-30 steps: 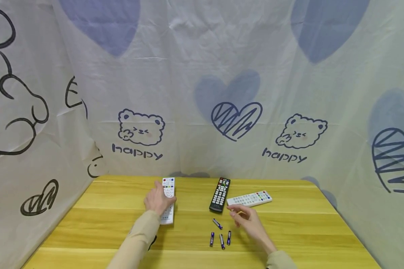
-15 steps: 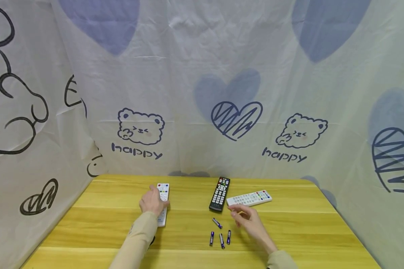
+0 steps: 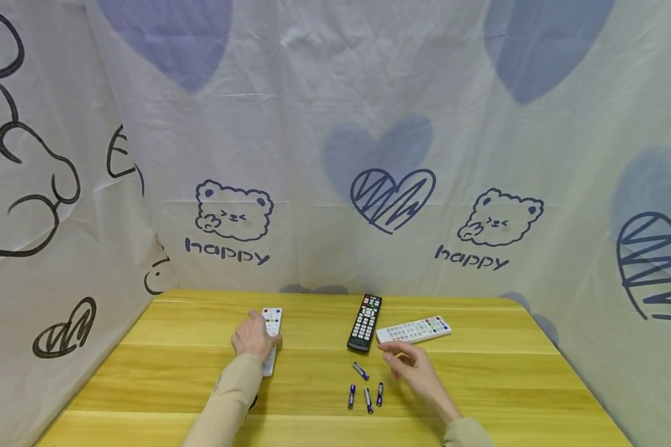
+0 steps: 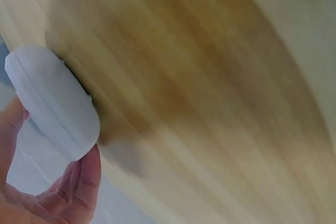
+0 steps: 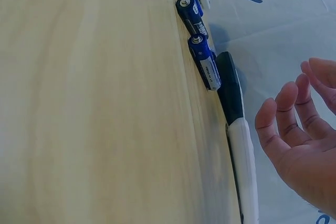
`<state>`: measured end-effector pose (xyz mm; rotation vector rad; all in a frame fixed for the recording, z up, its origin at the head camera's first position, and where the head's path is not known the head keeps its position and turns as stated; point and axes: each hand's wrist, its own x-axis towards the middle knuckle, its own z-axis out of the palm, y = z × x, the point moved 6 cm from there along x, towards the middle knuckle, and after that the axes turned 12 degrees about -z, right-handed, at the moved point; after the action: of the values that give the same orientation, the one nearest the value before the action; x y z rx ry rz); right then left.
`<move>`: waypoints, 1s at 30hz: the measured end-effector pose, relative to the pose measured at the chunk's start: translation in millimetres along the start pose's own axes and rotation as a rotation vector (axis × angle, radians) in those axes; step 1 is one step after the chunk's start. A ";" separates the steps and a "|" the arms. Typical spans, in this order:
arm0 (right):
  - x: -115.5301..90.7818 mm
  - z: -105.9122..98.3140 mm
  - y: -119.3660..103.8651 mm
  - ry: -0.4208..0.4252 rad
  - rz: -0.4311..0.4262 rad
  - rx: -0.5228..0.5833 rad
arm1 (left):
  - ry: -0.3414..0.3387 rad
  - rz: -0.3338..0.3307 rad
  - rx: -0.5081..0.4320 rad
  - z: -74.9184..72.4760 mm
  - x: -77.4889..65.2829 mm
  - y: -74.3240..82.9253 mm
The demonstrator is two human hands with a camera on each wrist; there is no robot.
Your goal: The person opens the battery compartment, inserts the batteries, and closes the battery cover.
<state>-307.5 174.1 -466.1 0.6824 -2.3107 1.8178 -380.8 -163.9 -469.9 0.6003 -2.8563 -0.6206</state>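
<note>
While four batteries (image 3: 368,401) lie nearest, the right hand (image 3: 416,371) beside them is relaxed and empty. Farther off, the step appears to be placing the white remote (image 4: 55,103) on the table (image 3: 313,351), the next move probably calling for release; the left hand (image 3: 251,339) grips it, thumb and fingers at its sides.

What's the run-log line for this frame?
left hand: grips white remote | right hand: holds nothing | table: black remote, second white remote, four batteries
</note>
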 end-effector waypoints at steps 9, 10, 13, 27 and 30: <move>-1.9 -2.5 2.9 0.115 0.045 0.046 | 0.087 0.156 0.194 4.5 -16.7 23.5; -2.6 -3.1 3.5 0.140 0.057 0.050 | 0.109 0.206 0.201 5.6 -20.7 29.6; -4.9 -5.2 4.8 0.206 0.085 0.054 | 0.163 0.392 0.194 9.9 -34.5 48.8; -8.4 -16.0 12.2 0.290 0.129 0.035 | 0.008 0.822 0.349 52.5 -74.3 101.3; -8.9 -16.2 12.9 0.285 0.135 0.038 | -0.017 0.864 0.393 54.2 -83.4 110.1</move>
<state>-307.8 194.1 -476.6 0.2537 -2.1842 1.8777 -356.3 -17.8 -477.3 -0.6034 -2.8558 0.0808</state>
